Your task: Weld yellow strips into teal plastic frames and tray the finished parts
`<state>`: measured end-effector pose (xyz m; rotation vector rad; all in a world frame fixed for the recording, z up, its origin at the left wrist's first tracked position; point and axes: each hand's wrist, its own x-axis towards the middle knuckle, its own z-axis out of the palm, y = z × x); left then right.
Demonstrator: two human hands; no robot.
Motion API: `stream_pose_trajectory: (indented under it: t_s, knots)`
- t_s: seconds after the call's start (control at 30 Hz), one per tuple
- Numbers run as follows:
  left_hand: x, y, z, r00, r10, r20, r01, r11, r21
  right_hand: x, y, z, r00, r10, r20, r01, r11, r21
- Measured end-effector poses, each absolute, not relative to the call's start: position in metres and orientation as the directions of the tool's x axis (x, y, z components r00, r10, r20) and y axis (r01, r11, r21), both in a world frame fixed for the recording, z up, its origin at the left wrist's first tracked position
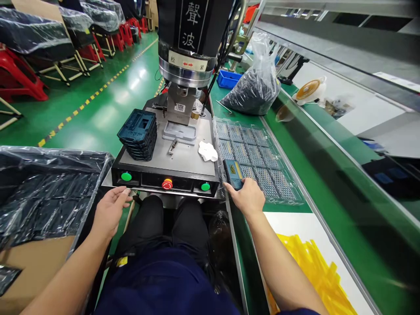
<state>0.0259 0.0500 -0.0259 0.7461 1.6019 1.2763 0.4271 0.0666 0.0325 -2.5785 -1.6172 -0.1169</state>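
Note:
My right hand (247, 195) grips the near end of a dark plastic panel (232, 174) with a yellow strip on it, at the left edge of a clear compartment tray (259, 153). My left hand (113, 205) is at the front left edge of the ultrasonic welding machine, just below a green button (126, 176). Its thumb and forefinger are pressed together; I cannot make out anything between them. A stack of dark plastic panels (139, 131) stands on the machine's metal plate (190, 164). Beside it, under the welding head (179, 107), lies a pale fixture (180, 132).
A white cloth (208, 151) lies on the plate's right side. A red stop button (167, 183) sits between two green ones. Left stands a plastic-lined box (95, 164) of dark parts. Yellow strips (315, 271), a filled clear bag (256, 85) and a blue bin (228, 79) are at right.

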Motion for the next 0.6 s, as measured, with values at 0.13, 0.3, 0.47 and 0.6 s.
stream_pose_trajectory:
  t_s: [0.13, 0.3, 0.47, 0.6]
  knots:
    - [0.027, 0.057, -0.020, -0.391, 0.891, -0.231, -0.040, 0.234, 0.971, 0.426, 0.062, 0.031, 0.424, 0.899, 0.108, 0.906, -0.423, -0.037]
    - [0.032, 0.074, 0.008, -0.402, 0.916, 0.004, 0.172, 0.071, 0.982, 0.431, 0.056, 0.031, 0.244, 0.952, 0.185, 0.968, -0.252, 0.018]
    - [0.032, 0.104, 0.060, -0.250, 0.819, 0.516, 0.688, -0.225, 0.690, 0.446, 0.046, 0.036, 0.115, 0.922, 0.369, 0.993, -0.105, -0.047]
    - [0.039, 0.142, 0.097, -0.111, 0.802, 0.587, 0.843, -0.237, 0.483, 0.460, 0.033, 0.046, 0.140, 0.898, 0.418, 0.989, -0.105, -0.106]
